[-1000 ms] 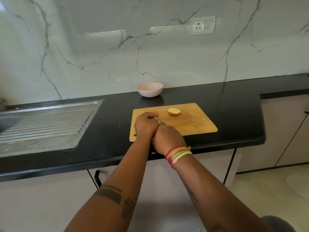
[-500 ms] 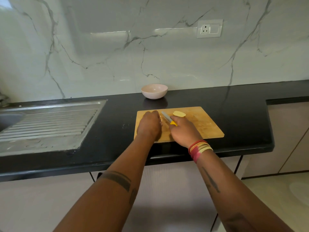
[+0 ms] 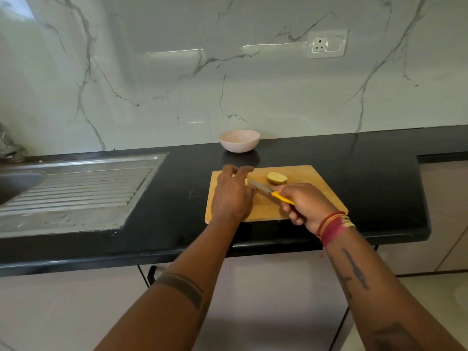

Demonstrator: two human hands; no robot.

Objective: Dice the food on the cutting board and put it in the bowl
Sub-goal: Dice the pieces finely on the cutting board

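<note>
head view of a black surface (image 3: 329, 158) carrying a wooden cutting board (image 3: 326, 191), which lies near the front edge. the left hand (image 3: 231, 196) rests on the left part of the board, palm down, its fingers bent over a pale piece of food (image 3: 246, 181); only a sliver of that piece shows past the fingers, and whether they pinch it or merely press on it cannot be told. the right hand (image 3: 307, 203) is in a clenched grip on the yellow handle of a small knife (image 3: 271, 191); the blade points left and away from the person, with its tip against the hidden piece just beside the left fingers. a second piece, a potato half (image 3: 276, 178) with its cut face turned up, lies on the far middle of the board, apart from both hands and just beyond the blade. a pale pink bowl (image 3: 239, 140) stands on the surface behind the board, close to the marble wall (image 3: 228, 72), and is not touching the board; no food shows inside it. red and yellow bands (image 3: 334, 224) circle the right wrist. a steel sink drainboard (image 3: 76, 191) is set into the surface to the left, well apart from the board. a white wall socket (image 3: 326, 44) sits on the wall, upper right.
</note>
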